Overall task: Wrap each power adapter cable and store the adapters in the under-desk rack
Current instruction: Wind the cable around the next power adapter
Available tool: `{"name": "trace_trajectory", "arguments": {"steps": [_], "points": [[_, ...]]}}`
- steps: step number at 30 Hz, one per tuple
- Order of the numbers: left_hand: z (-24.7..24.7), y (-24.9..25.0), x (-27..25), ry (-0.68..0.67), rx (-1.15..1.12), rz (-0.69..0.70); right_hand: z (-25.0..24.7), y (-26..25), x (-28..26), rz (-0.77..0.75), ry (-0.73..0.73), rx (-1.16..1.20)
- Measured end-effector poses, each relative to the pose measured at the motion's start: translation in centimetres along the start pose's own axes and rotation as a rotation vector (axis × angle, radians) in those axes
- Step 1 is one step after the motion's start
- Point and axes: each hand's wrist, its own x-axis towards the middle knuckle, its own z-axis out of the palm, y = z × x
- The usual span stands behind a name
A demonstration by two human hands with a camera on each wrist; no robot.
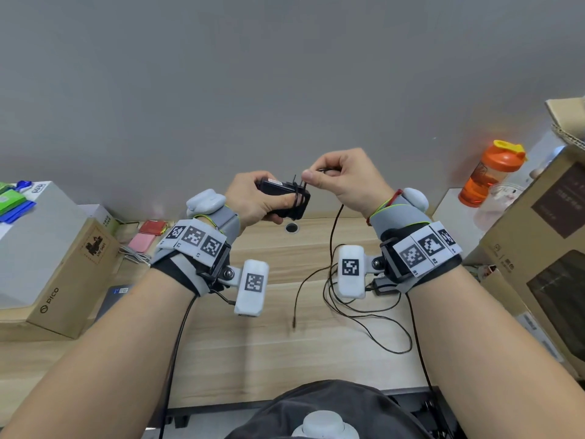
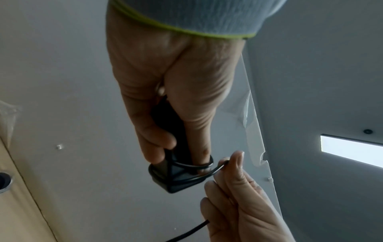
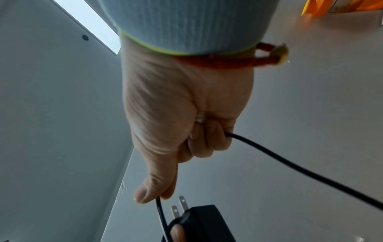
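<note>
My left hand (image 1: 253,201) grips a black power adapter (image 1: 283,198) above the wooden desk (image 1: 269,343), thumb along its side. A few turns of its thin black cable (image 1: 332,236) circle the adapter's end (image 2: 178,178) and my left thumb. My right hand (image 1: 342,179) pinches the cable just right of the adapter between thumb (image 3: 153,185) and curled fingers. The metal plug prongs (image 3: 180,206) stick out of the adapter (image 3: 203,224). The loose cable (image 1: 364,318) hangs down and lies in loops on the desk. Another black adapter (image 1: 384,285) lies under my right wrist.
A PICO carton (image 1: 63,280) and a grey box stand left. Large cardboard boxes (image 1: 538,242) fill the right, with an orange bottle (image 1: 490,175) behind them. A round cable hole (image 1: 292,228) is in the desk near the grey wall. A dark rack edge (image 1: 421,403) shows below the desk front.
</note>
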Motion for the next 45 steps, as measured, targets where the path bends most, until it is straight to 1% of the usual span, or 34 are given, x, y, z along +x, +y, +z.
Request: {"name": "trace_trajectory", "arguments": {"steps": [3,8,12,16,23,27,29,32,36,40,45], "points": [[0.1,0.5,-0.2,-0.031,0.020,-0.007,-0.2,0.0,0.1,-0.012,0.016,0.020],[0.5,1.1,-0.2,-0.035,0.046,-0.021,0.2,-0.2,0.3,-0.050,0.018,0.069],[0.5,1.6,-0.5,-0.070,0.018,-0.027,0.0,0.4,0.5,-0.047,0.051,0.088],[0.9,2.2,-0.9,-0.126,-0.052,-0.011,-0.3,0.8,0.5,-0.028,0.119,0.114],[1.4,2.1,-0.5,-0.081,-0.126,0.012,0.7,1.9,0.1,0.024,0.125,0.158],[1.6,2.1,-0.3,-0.071,-0.181,0.023,1.7,2.9,0.0,0.100,0.101,0.195],[1.8,2.1,-0.3,-0.051,-0.238,0.027,2.1,3.5,-0.2,0.137,0.071,0.180],[1.9,2.1,0.2,0.020,-0.314,0.031,2.7,4.0,-0.7,0.144,-0.010,0.112],[1.4,1.3,0.9,0.137,-0.364,0.003,3.3,4.0,-0.8,0.079,-0.108,0.024],[0.9,0.7,1.5,0.229,-0.321,0.017,3.3,3.4,-0.3,0.051,-0.165,-0.038],[0.2,0.0,1.7,0.243,-0.165,0.031,2.3,2.2,0.0,0.025,-0.116,-0.116]]}}
